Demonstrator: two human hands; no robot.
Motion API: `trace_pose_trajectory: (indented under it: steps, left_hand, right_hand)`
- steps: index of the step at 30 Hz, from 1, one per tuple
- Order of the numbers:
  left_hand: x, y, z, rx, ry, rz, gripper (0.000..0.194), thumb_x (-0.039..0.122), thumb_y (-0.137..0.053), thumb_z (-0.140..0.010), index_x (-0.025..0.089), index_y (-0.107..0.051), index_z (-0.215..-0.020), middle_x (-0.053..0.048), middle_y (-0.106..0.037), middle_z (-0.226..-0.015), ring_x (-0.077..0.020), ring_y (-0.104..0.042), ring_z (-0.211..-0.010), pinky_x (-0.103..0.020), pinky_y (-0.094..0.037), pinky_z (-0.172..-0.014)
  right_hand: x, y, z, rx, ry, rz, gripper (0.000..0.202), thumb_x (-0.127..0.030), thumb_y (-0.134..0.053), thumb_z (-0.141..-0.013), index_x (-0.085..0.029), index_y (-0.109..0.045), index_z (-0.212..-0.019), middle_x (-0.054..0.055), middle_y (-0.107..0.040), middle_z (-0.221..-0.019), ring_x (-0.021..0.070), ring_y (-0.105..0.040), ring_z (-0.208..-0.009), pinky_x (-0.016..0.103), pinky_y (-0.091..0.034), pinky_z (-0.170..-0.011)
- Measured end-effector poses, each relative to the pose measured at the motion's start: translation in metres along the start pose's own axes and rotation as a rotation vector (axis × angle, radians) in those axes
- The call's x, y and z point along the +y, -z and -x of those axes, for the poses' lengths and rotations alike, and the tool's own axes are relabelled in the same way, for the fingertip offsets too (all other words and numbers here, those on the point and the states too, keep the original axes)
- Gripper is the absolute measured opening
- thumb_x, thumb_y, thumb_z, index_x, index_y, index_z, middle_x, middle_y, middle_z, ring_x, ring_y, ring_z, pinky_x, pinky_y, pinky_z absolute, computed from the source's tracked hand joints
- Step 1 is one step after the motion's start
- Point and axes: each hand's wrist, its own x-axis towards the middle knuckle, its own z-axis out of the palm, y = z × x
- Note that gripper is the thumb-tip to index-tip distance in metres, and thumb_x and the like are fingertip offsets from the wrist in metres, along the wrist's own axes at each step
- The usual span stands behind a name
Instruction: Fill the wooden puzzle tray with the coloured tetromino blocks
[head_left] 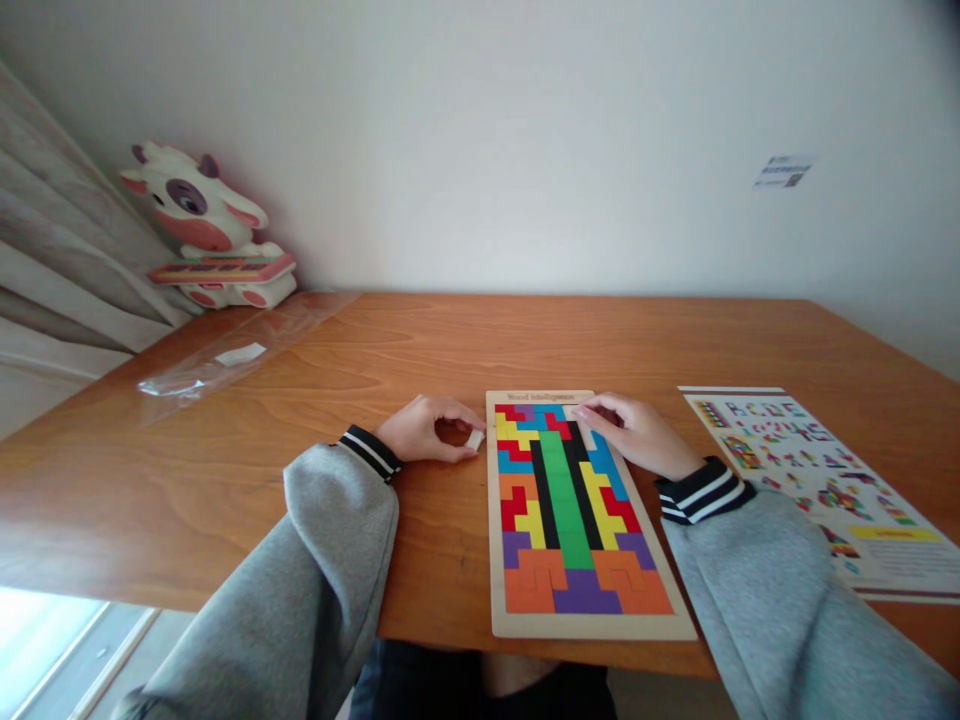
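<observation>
A wooden puzzle board (592,627) filled with coloured blocks lies at the table's front edge, tilted slightly as I see it. To its left, my left hand (429,428) pinches a small whitish piece (474,438) between thumb and fingertips, close beside the frame. My right hand (637,430) reaches over the board's upper right corner. Its thumb and fingers come together there by a pale gap (589,436) near blue blocks; what they hold, if anything, is hidden. Long green blocks (566,500) run down the middle between black ones.
A printed pattern sheet (840,480) lies right of the board, partly under my right sleeve. A clear plastic bag (247,352) lies at the back left. Behind it stands a toy cow with a keyboard (217,235), beside a curtain (60,240).
</observation>
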Motion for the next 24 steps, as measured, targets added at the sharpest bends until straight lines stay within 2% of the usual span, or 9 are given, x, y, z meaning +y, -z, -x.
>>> trace_pose_trajectory:
  steps: [5,10,13,18,24]
  left_hand:
    - [0.0008,0.0024,0.0043,0.043,0.028,-0.067,0.030,0.032,-0.076,-0.079,0.017,-0.075,-0.104,-0.004,-0.077,-0.097,-0.0139,-0.070,-0.079,-0.023,-0.055,-0.076]
    - [-0.0019,0.0032,0.0059,0.102,0.025,0.016,0.032,0.035,-0.079,-0.078,0.017,-0.075,-0.105,-0.006,-0.077,-0.102,-0.0165,-0.072,-0.090,-0.025,-0.056,-0.084]
    - [-0.0047,0.0038,0.0041,0.077,-0.013,0.048,0.031,0.033,-0.080,-0.077,0.018,-0.075,-0.104,-0.006,-0.077,-0.104,-0.0171,-0.072,-0.094,-0.027,-0.055,-0.089]
    - [-0.0068,0.0049,0.0017,0.011,0.008,0.071,0.029,0.032,-0.078,-0.079,0.019,-0.076,-0.105,-0.006,-0.077,-0.105,-0.0169,-0.072,-0.095,-0.026,-0.054,-0.089]
    - [-0.0020,0.0031,0.0015,0.039,0.015,0.087,0.030,0.033,-0.078,-0.079,0.019,-0.075,-0.106,-0.006,-0.076,-0.106,-0.0172,-0.071,-0.095,-0.027,-0.055,-0.088]
  right_hand:
    - [0.0025,-0.0010,0.0000,0.000,0.003,0.001,0.045,-0.058,-0.047,-0.096,-0.021,-0.073,-0.097,0.006,-0.076,-0.088,0.0222,-0.066,-0.077,0.033,-0.047,-0.066]
    - [0.0027,-0.0006,0.0001,-0.003,0.009,-0.001,0.045,-0.057,-0.046,-0.096,-0.021,-0.073,-0.098,0.006,-0.075,-0.088,0.0219,-0.065,-0.078,0.033,-0.048,-0.067]
    - [0.0023,-0.0003,0.0002,0.004,0.011,-0.010,0.045,-0.057,-0.047,-0.095,-0.020,-0.073,-0.097,0.007,-0.075,-0.090,0.0227,-0.066,-0.080,0.034,-0.049,-0.070]
    - [0.0017,0.0000,0.0000,0.000,0.003,-0.026,0.045,-0.057,-0.047,-0.095,-0.021,-0.073,-0.098,0.008,-0.075,-0.097,0.0242,-0.066,-0.088,0.036,-0.050,-0.078]
    - [0.0009,0.0000,-0.0002,0.002,0.002,-0.015,0.046,-0.058,-0.046,-0.095,-0.022,-0.074,-0.098,0.007,-0.075,-0.090,0.0224,-0.064,-0.078,0.034,-0.047,-0.067]
